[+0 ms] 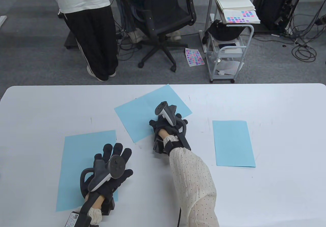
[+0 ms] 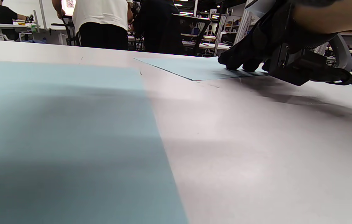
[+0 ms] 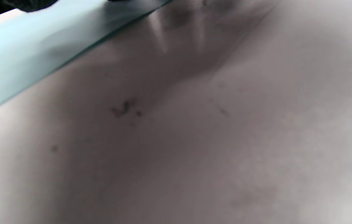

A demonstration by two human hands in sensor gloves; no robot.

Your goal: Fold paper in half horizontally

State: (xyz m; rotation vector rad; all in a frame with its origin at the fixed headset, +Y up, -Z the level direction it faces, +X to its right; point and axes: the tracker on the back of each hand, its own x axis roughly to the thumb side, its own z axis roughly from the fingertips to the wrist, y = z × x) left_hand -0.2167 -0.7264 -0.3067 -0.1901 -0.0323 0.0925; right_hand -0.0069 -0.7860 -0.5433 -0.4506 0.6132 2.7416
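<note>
Three light blue sheets lie on the white table (image 1: 280, 125). My left hand (image 1: 115, 158) rests flat, fingers spread, on the lower right part of the left sheet (image 1: 76, 155), which fills the left of the left wrist view (image 2: 54, 140). The middle sheet (image 1: 141, 111) lies tilted near the far edge. My right hand (image 1: 166, 122) sits on its near right part, and its fingertips (image 2: 236, 63) press down on that sheet (image 2: 188, 67). The right wrist view shows only that sheet's edge (image 3: 23, 53) and bare table. A narrower sheet (image 1: 233, 143) lies flat at the right.
Beyond the far table edge stand a person (image 1: 86, 20) in dark trousers, an office chair (image 1: 163, 15) and a white cart (image 1: 229, 46) with papers. Cables lie on the floor at the back right.
</note>
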